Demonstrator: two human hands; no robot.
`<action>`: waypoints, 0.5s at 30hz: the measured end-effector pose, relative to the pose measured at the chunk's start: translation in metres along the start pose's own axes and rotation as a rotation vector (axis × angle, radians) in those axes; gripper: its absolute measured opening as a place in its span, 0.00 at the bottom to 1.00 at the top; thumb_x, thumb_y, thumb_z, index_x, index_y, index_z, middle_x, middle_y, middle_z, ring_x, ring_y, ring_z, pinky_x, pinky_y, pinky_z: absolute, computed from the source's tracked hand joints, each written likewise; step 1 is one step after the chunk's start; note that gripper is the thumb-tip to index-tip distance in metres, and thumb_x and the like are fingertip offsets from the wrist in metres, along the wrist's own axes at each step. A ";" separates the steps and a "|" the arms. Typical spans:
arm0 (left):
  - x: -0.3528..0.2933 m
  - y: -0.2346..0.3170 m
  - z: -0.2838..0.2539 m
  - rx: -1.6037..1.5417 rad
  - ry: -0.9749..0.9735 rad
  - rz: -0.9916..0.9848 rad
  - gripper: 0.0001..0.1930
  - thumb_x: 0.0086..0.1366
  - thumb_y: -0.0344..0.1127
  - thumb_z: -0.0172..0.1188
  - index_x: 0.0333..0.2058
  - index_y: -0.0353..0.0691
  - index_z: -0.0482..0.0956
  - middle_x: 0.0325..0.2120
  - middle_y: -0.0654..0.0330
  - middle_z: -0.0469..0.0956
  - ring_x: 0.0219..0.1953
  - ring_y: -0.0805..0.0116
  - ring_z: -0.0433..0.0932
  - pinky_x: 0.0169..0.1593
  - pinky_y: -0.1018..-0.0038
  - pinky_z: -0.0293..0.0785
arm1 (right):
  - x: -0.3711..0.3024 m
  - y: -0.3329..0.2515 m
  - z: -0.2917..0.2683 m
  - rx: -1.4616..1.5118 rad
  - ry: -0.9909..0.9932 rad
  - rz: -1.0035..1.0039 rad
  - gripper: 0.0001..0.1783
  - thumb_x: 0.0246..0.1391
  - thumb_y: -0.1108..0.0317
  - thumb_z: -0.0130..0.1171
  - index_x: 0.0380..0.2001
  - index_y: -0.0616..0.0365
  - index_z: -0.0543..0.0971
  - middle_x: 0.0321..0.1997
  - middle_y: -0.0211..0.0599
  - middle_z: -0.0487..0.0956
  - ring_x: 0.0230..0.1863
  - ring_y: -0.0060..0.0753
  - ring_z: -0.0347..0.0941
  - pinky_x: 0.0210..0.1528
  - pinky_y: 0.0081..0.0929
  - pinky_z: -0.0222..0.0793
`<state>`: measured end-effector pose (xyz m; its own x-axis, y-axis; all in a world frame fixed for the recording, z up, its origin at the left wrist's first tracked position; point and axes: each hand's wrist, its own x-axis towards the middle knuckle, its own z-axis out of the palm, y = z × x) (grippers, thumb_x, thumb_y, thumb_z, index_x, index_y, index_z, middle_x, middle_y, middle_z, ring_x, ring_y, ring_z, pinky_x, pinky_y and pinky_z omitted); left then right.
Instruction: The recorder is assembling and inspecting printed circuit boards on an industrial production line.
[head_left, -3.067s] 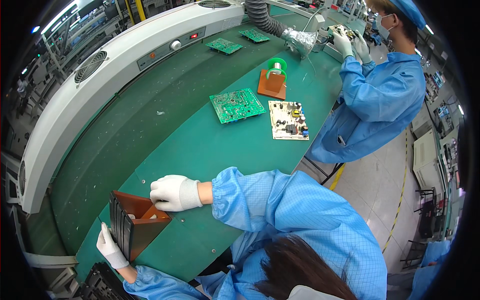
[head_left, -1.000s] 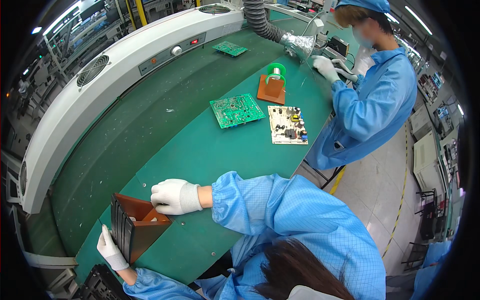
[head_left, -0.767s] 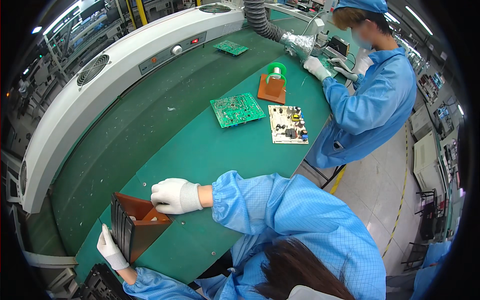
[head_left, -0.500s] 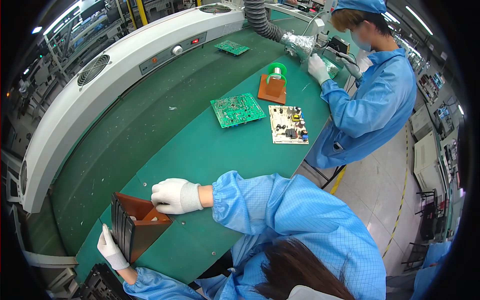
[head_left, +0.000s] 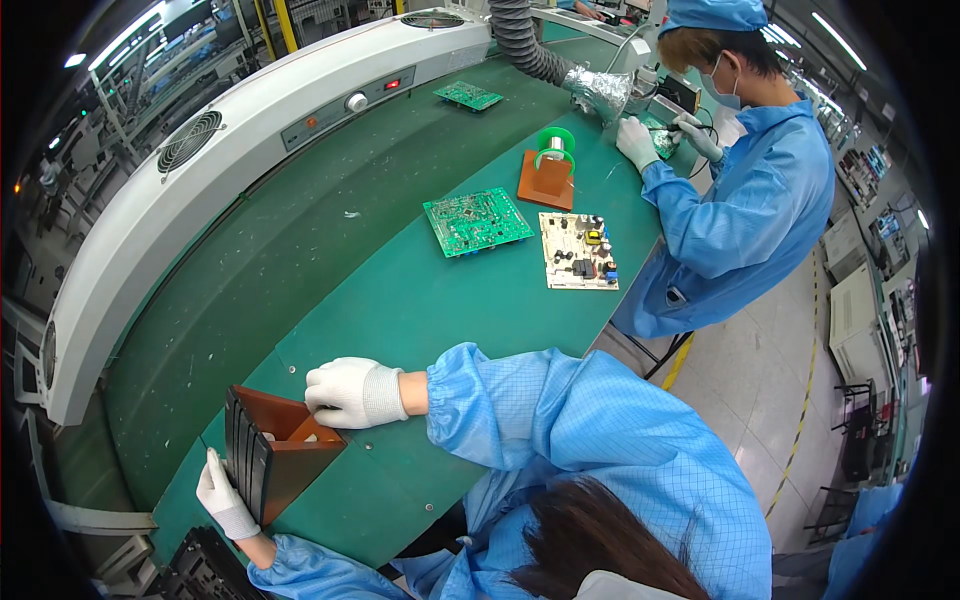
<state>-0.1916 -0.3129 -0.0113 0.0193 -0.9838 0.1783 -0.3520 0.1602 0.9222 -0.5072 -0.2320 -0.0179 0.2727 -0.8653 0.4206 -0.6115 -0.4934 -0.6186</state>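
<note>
Brown open-topped box, with black slats along its left side, is set at the near left of the desk. It is judged stiff and fairly light, best taken by opposite walls. The right hand, palm down and fingers curled, is poised at the right rim; the left hand, thumb upright, is placed beside the slats. Whether either is gripping cannot be told. Small pale pieces are seen inside.

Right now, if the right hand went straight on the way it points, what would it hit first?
Most likely the brown box: the right hand points left, its fingertips overlapping the box's near edge in this view. Whether they already touch it is unclear.
</note>
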 end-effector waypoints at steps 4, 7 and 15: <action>0.002 -0.004 -0.002 0.005 -0.008 0.018 0.23 0.73 0.46 0.56 0.22 0.36 0.74 0.17 0.74 0.64 0.22 0.84 0.58 0.26 0.81 0.54 | 0.000 0.000 0.000 -0.002 -0.005 0.000 0.11 0.53 0.60 0.57 0.27 0.53 0.83 0.32 0.41 0.78 0.39 0.47 0.77 0.44 0.43 0.74; 0.001 -0.002 -0.003 0.016 -0.002 0.015 0.23 0.73 0.46 0.56 0.22 0.36 0.74 0.17 0.73 0.64 0.22 0.84 0.59 0.26 0.80 0.54 | -0.001 0.000 0.000 -0.001 -0.004 -0.002 0.11 0.53 0.60 0.57 0.27 0.53 0.83 0.32 0.41 0.78 0.39 0.47 0.77 0.44 0.43 0.74; -0.003 0.008 -0.012 0.029 -0.009 0.001 0.22 0.73 0.46 0.56 0.22 0.35 0.75 0.18 0.73 0.65 0.22 0.83 0.59 0.26 0.81 0.55 | 0.000 -0.006 -0.001 0.012 -0.002 -0.009 0.09 0.54 0.61 0.57 0.27 0.53 0.81 0.32 0.40 0.77 0.38 0.46 0.76 0.43 0.41 0.74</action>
<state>-0.1830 -0.3080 -0.0004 0.0107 -0.9842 0.1765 -0.3789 0.1593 0.9116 -0.5043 -0.2295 -0.0136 0.2796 -0.8612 0.4245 -0.5999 -0.5019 -0.6231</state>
